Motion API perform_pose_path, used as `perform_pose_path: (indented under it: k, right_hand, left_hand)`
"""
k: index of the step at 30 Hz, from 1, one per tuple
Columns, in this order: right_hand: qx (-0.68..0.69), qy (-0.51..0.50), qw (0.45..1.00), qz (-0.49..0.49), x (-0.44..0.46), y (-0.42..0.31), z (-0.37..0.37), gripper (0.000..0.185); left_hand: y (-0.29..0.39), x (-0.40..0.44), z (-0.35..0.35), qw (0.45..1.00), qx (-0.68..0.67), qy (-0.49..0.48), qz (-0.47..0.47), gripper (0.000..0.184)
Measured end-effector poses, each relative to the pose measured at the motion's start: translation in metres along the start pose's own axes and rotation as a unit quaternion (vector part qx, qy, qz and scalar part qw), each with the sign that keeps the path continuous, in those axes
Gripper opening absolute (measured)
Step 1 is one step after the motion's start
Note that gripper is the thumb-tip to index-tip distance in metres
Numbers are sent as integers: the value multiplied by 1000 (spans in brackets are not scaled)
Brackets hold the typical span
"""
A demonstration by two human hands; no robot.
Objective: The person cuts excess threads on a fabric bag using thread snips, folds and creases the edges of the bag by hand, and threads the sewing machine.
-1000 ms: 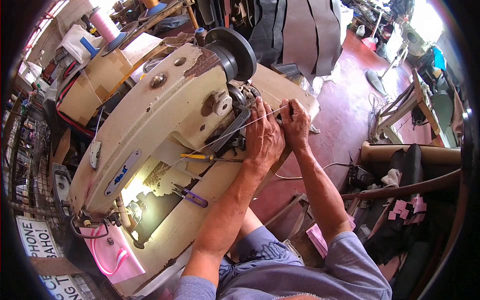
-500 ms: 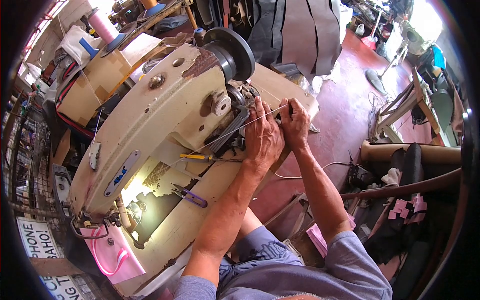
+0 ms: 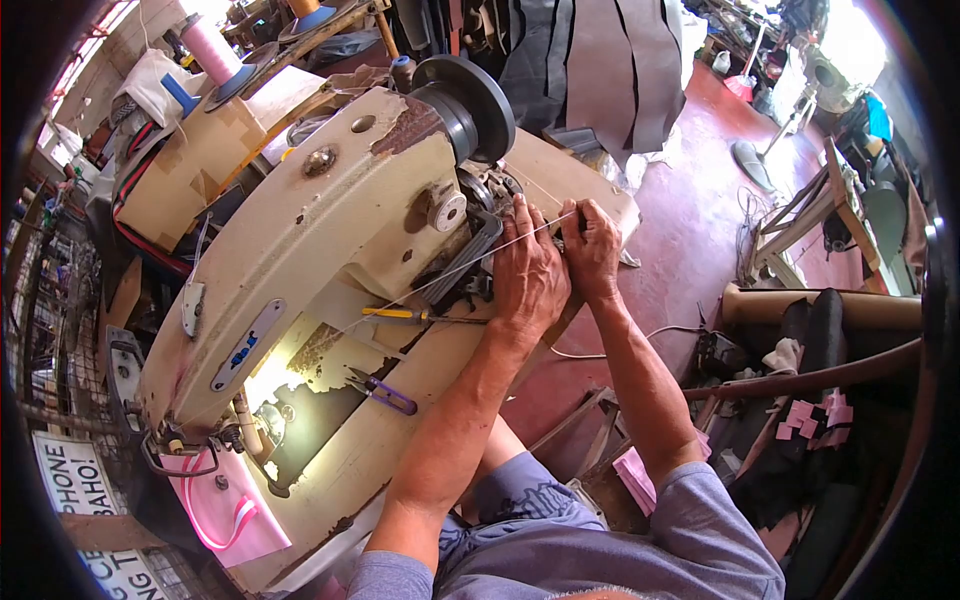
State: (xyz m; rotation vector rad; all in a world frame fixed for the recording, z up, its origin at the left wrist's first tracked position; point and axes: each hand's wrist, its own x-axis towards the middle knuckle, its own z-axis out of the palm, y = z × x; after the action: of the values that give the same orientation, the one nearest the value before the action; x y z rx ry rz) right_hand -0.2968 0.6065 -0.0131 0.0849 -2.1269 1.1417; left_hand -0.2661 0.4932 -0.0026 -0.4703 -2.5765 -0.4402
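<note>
An off-white sewing machine with chipped paint stands on a worn table, its black handwheel at the far end. My right hand pinches the end of a white thread, which slants up from the machine's opening across the back of my left hand. Beside it, my left hand is closed with its fingers bent over, close to the parts below the handwheel; what they grip is hidden. Grey hex keys lie just left of that hand. A yellow-handled screwdriver and purple-handled snips rest on the table.
A pink piece with a striped strap lies by the needle end. Thread cones, one pink, stand behind the machine. Dark sheets hang at the back. A wooden frame stands at right, with pink scraps nearer me.
Both hands stay almost in place, with the thread still stretched between the machine and my right hand. The whole view has shifted very slightly.
</note>
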Motion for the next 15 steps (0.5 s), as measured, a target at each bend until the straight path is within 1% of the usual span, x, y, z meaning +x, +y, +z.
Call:
perform_pose_path:
  k: [9,12,15]
  right_hand:
    - [2,-11,1000,2,0,-1,-1,26]
    - [1,-15,1000,4,0,-1,-1,27]
    - [3,-18,1000,1,0,-3,-2,26]
  left_hand:
    - [2,1,-5,1000,-7,-23,-11,60]
    - [2,1,-2,1000,-6,-4,-10,61]
    - [1,0,-3,1000,4,-17,-1,60]
